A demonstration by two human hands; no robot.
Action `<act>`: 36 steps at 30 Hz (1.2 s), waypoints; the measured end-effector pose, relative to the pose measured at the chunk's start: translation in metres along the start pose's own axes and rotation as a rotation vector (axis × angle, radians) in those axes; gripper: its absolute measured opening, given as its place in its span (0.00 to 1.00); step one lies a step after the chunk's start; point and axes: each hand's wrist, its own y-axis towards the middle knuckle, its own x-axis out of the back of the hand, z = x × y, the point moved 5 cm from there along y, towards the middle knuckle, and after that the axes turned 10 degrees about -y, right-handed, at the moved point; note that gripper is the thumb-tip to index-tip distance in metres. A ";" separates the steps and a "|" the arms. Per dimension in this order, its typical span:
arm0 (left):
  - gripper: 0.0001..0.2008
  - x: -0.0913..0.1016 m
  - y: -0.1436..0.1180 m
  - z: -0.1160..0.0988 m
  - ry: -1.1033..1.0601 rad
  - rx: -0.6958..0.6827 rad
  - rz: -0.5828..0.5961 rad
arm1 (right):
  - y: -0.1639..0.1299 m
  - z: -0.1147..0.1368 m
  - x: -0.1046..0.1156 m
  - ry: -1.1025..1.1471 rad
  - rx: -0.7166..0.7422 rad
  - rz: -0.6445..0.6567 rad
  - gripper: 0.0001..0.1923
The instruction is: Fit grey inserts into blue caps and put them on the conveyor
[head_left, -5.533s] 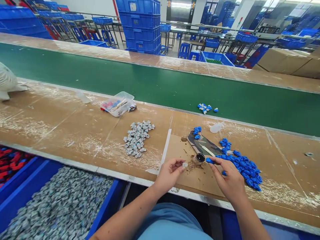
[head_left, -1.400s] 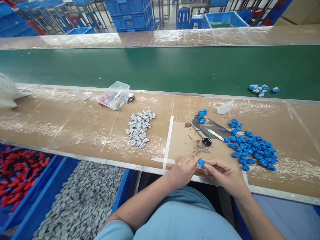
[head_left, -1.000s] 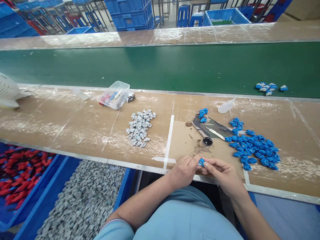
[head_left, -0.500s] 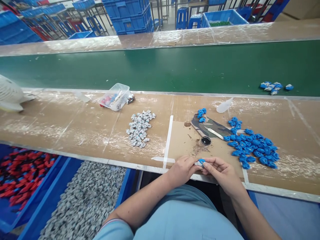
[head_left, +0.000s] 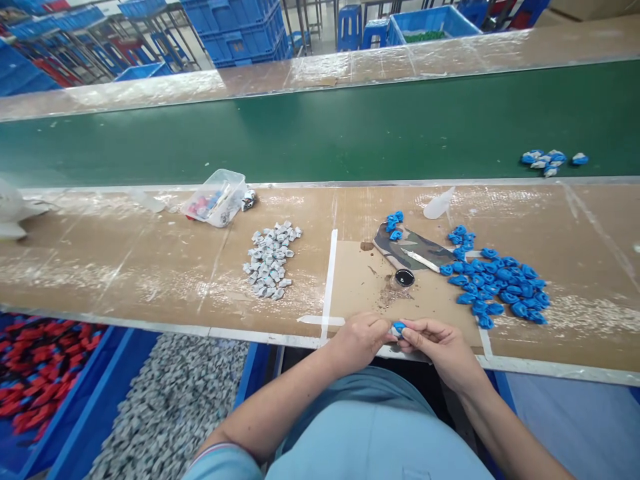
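My left hand (head_left: 361,339) and my right hand (head_left: 436,345) meet at the near edge of the tabletop (head_left: 150,267), and between their fingertips I pinch one small blue part (head_left: 398,327), with a bit of pale grey showing at its side. Both hands are closed around it, fingers curled, thumbs pressed in; it is held just above the tabletop's front edge, not resting on it. Beyond my hands stands a little round pot with a dark inside (head_left: 403,278), with brown crumbs scattered on the cardboard beside it. Behind the pot lies a camouflage-patterned cloth (head_left: 413,248) with a thin pale stick on it and a few blue parts at its far end. To my right spreads a heap of blue parts (head_left: 495,283); to my left, past a white tape line (head_left: 329,280), lies a pile of grey parts (head_left: 270,260). Farther left sits a clear plastic box (head_left: 214,198). A small cluster of blue and grey pieces (head_left: 547,160) rests on the green belt (head_left: 300,133). Below the tabletop, a blue bin (head_left: 170,407) holds grey parts.
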 end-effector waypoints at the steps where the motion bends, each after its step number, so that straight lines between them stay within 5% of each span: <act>1: 0.16 0.001 0.000 0.000 0.004 -0.002 -0.008 | 0.000 -0.001 0.000 0.003 0.005 -0.005 0.17; 11: 0.20 0.007 0.003 0.003 -0.042 0.113 0.030 | -0.003 0.017 0.004 -0.192 0.193 -0.102 0.21; 13: 0.19 0.017 0.009 0.011 -0.050 0.173 0.034 | -0.011 0.023 0.027 -0.343 0.289 -0.250 0.19; 17: 0.16 0.049 0.035 0.041 0.089 0.332 -0.028 | -0.039 0.028 0.095 -0.590 0.364 -0.777 0.17; 20: 0.13 0.069 0.055 0.060 0.192 0.414 -0.063 | -0.050 0.021 0.126 -0.651 0.322 -0.902 0.20; 25: 0.11 0.065 0.048 0.037 0.138 0.273 -0.040 | -0.052 0.013 0.111 -0.499 0.309 -0.738 0.18; 32: 0.17 0.017 -0.005 -0.021 -0.042 0.095 0.120 | -0.032 0.019 0.005 -0.252 0.381 -0.132 0.17; 36: 0.15 0.012 -0.012 -0.021 -0.157 0.164 0.083 | -0.026 0.019 -0.013 -0.188 0.413 -0.114 0.12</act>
